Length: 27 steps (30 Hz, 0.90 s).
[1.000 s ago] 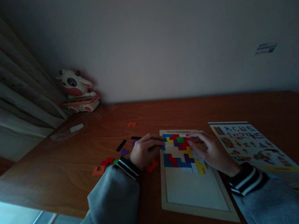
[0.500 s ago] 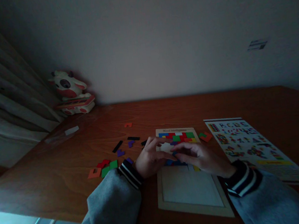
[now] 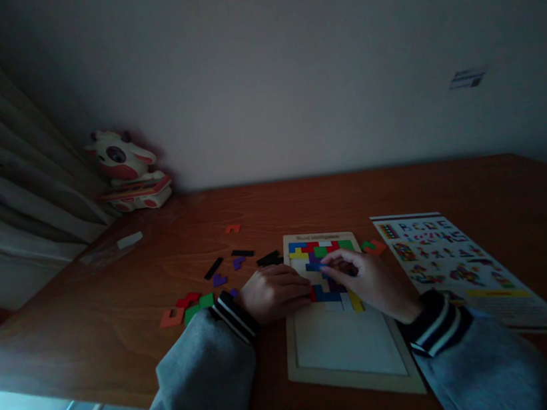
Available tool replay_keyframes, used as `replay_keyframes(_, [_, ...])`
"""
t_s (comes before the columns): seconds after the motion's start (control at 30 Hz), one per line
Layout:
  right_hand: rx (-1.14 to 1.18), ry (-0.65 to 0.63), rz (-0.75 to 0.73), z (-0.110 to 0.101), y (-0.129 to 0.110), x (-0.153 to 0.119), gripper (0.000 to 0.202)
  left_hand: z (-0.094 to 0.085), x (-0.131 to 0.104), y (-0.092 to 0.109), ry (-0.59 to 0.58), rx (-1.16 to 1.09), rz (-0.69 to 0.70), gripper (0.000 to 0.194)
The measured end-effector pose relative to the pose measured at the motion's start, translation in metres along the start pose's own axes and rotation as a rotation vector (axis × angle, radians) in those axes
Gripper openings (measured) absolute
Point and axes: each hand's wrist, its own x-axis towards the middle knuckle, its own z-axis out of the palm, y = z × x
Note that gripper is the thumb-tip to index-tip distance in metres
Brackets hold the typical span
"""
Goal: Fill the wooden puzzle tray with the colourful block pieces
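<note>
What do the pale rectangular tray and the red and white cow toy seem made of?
Pale rectangular tray: probably wood, matt; its flat rim looks beige. Red and white cow toy: likely hard plastic, smooth; its rounded form looks moulded.

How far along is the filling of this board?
Partly filled: coloured pieces cover much of the upper board, with a gap among them. The right hand seems to pinch a blue piece; the left hand is at the board's left side. The lower part is bare, and loose black pieces lie outside.
</note>
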Motion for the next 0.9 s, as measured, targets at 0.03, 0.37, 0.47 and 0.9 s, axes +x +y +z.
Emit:
replay_keyframes(0.03, [-0.012, -0.011, 0.000, 0.0011, -0.0002, -0.0001, 0.018, 0.0006, -0.0004, -0.0002, -0.005, -0.008, 0.007, 0.020])
replay_keyframes(0.37, [-0.286, 0.021, -0.222, 0.0041, 0.0014, -0.0004, 0.011, 0.0018, -0.0016, -0.0002, -0.029, -0.037, 0.016, 0.019])
replay_keyframes(0.47, [-0.361, 0.019, -0.239, 0.0049, 0.0027, -0.0013, 0.011, 0.0024, -0.0012, -0.0005, -0.021, -0.030, 0.023, 0.019])
replay_keyframes(0.9, [-0.504, -0.065, -0.274, 0.0027, 0.0003, -0.0052, 0.039, 0.0059, -0.0024, -0.0025, -0.002, -0.027, 0.045, 0.021])
